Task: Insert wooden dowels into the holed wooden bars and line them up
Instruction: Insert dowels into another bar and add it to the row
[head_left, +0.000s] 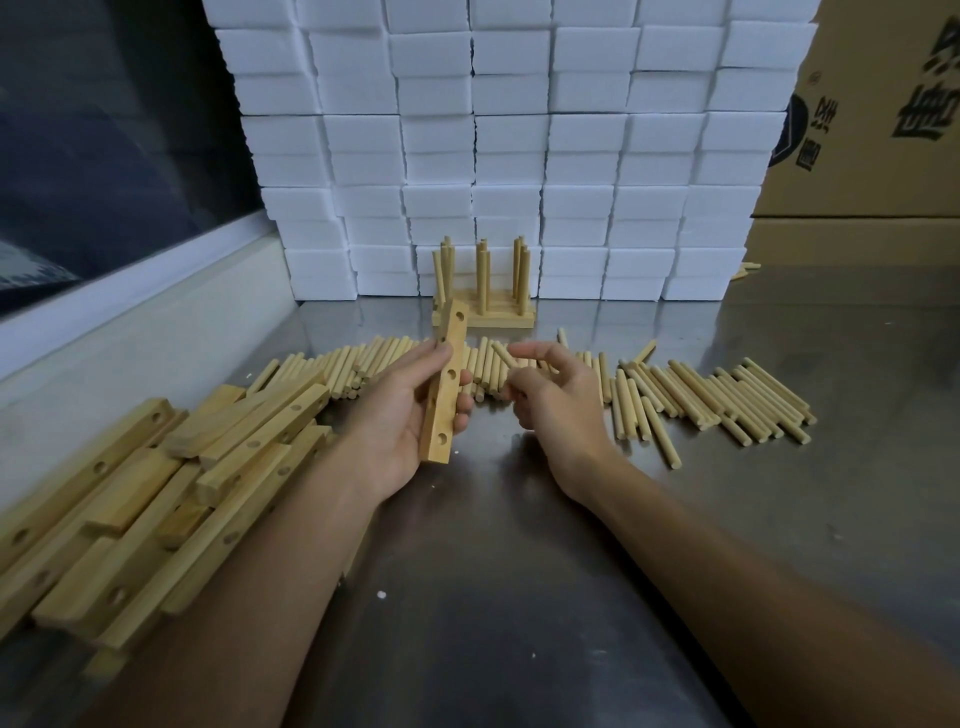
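A steel table (519, 597) runs back to a wall of white foam blocks (509, 145). The left hand (410, 415) grips a holed bar (447, 384) upright, just in front of the finished bars with dowels (483, 291). The right hand (550, 395), beside the bar, pinches a dowel (503, 352) above the loose dowels (701, 400); bare steel lies nearer.

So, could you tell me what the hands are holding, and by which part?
The left hand grips a holed wooden bar around its middle. The right hand seems to pinch a dowel near one end.
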